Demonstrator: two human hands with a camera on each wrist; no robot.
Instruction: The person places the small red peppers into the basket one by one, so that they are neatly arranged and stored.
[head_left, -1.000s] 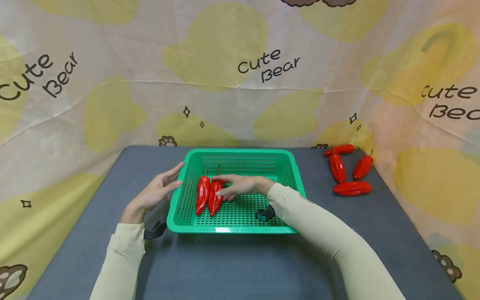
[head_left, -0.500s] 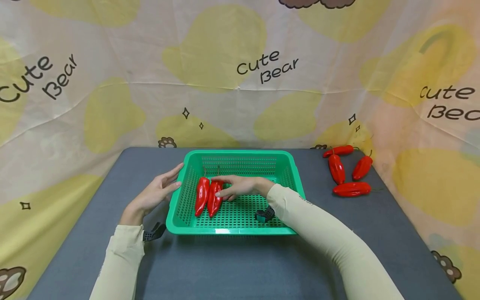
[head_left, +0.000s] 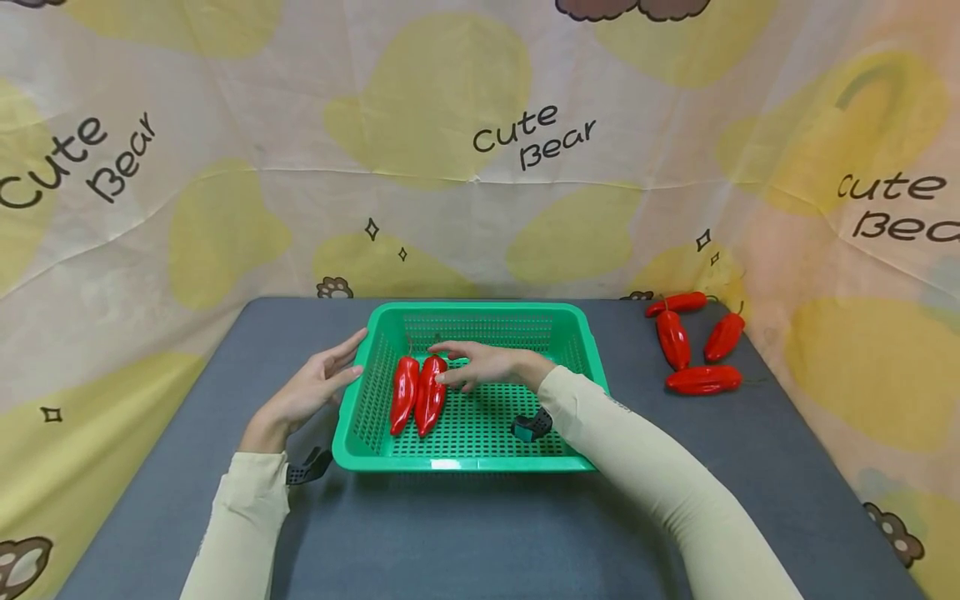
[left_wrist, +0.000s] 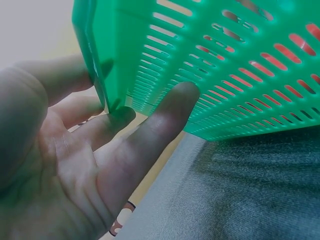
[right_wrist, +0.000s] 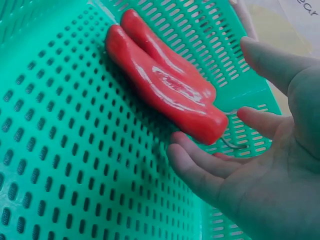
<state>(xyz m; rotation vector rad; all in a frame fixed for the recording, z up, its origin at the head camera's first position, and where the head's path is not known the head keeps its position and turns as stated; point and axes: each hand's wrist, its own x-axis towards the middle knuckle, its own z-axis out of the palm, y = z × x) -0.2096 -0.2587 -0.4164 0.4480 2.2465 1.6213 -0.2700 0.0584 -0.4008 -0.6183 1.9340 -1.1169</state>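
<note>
Green slotted basket [head_left: 487, 465], glossy peppers [head_left: 430, 400] inside; right grip [head_left: 486, 365] parted, left grip [head_left: 309, 387] seemingly unclenched.

Table [head_left: 465, 533]: grey-blue, fine-woven-looking surface, rounded far-left corner. Green basket [head_left: 465, 465] sits flat on it, around mid-width toward the far edge, long side facing the wearer, shadow under its near rim. Right of that, four red peppers directly on the surface: far one [head_left: 677, 303] crosswise, near one [head_left: 703, 380] crosswise, lengthwise one [head_left: 673, 340] between them, slanted one [head_left: 724, 337] nearest the right edge.
</note>
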